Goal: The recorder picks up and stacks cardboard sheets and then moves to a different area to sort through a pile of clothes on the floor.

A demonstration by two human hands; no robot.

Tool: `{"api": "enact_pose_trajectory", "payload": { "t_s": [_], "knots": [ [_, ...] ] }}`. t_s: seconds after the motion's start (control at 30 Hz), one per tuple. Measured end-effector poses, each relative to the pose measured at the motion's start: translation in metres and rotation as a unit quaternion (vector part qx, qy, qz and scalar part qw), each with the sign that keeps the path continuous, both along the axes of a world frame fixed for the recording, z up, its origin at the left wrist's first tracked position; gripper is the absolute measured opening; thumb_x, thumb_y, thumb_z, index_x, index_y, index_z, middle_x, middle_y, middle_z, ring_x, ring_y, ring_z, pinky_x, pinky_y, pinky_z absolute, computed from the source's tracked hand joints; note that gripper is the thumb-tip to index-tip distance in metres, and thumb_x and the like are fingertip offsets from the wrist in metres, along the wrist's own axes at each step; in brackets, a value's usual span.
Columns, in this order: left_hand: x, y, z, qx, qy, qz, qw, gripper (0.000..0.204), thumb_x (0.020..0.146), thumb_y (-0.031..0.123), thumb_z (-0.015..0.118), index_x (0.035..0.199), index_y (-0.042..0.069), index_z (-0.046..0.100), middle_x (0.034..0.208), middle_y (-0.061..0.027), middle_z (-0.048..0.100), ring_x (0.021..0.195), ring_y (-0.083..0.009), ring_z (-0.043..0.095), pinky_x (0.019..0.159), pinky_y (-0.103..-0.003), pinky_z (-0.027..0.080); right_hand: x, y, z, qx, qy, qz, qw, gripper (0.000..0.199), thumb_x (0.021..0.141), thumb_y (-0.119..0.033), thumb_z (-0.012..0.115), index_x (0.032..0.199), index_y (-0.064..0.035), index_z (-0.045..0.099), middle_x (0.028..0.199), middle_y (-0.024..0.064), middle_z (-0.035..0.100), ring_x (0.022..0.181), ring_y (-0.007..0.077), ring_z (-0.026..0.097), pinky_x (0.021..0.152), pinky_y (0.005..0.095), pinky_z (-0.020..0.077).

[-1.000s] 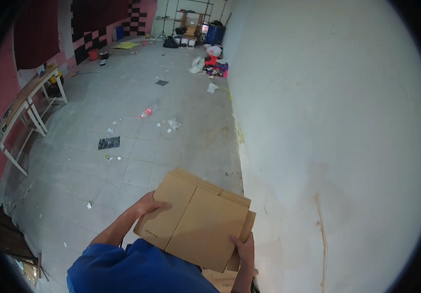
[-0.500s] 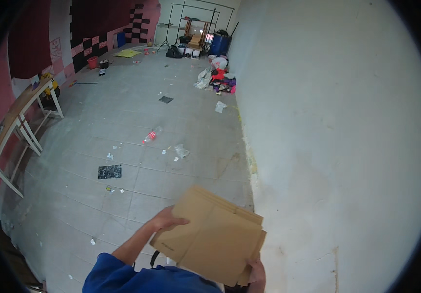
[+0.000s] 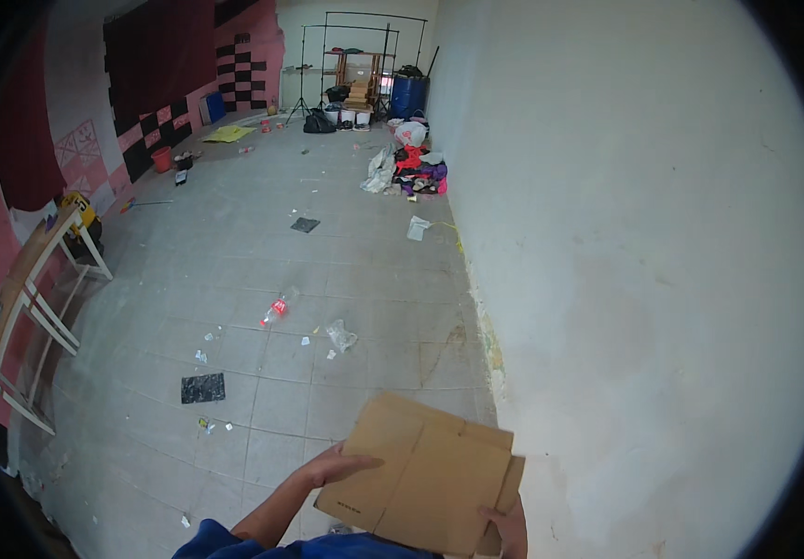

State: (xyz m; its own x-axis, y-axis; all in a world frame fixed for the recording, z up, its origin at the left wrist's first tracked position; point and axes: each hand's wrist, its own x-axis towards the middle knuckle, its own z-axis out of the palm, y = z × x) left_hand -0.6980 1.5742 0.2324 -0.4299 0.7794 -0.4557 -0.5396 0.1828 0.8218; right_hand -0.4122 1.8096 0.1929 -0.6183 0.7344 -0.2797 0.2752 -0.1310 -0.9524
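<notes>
You stand on a grey tiled floor (image 3: 262, 279) strewn with scraps and a plastic bottle (image 3: 273, 311). A plain white wall (image 3: 625, 233) runs along your right; a pink wall (image 3: 94, 149) with black panels on your left. A white frame (image 3: 34, 307), perhaps a rack, leans there. Shelving (image 3: 360, 79) and a clothes heap (image 3: 416, 168) fill the far end.

head view: worn on the person's head, wide fisheye | faces down and ahead along the white wall (image 3: 625, 233) | flattened cardboard box (image 3: 425, 470) close beneath, lower edge | tiled floor (image 3: 262, 270) stretches far beyond box | single view, nothing shared
</notes>
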Motion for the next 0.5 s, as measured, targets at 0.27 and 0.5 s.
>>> {"api": "enact_pose_trajectory", "payload": {
  "t_s": [0.27,0.5],
  "knots": [
    [-0.083,-0.018,0.031,-0.053,0.109,0.245,0.962,0.055,0.070,0.010,0.071,0.119,0.000,0.048,0.106,-0.0095,0.060,0.092,-0.0188,0.060,0.081,-0.032,0.049,-0.221,0.077,0.051,0.027,0.020,0.184,0.982,0.073,0.063,-0.018,0.081,0.120,0.0031,0.041,0.107,0.0142,0.058,0.100,0.0227,0.056,0.085,0.0331,0.0465],
    [-0.160,-0.013,0.031,-0.054,0.114,0.409,0.904,0.058,0.070,0.006,0.069,0.121,-0.001,0.043,0.106,-0.0118,0.059,0.094,-0.0201,0.060,0.081,-0.032,0.049,-0.384,0.106,0.078,0.090,0.065,0.352,0.930,0.078,0.063,-0.024,0.082,0.122,0.0034,0.039,0.112,0.0128,0.055,0.103,0.0217,0.054,0.090,0.0331,0.0430]
  ]
}}
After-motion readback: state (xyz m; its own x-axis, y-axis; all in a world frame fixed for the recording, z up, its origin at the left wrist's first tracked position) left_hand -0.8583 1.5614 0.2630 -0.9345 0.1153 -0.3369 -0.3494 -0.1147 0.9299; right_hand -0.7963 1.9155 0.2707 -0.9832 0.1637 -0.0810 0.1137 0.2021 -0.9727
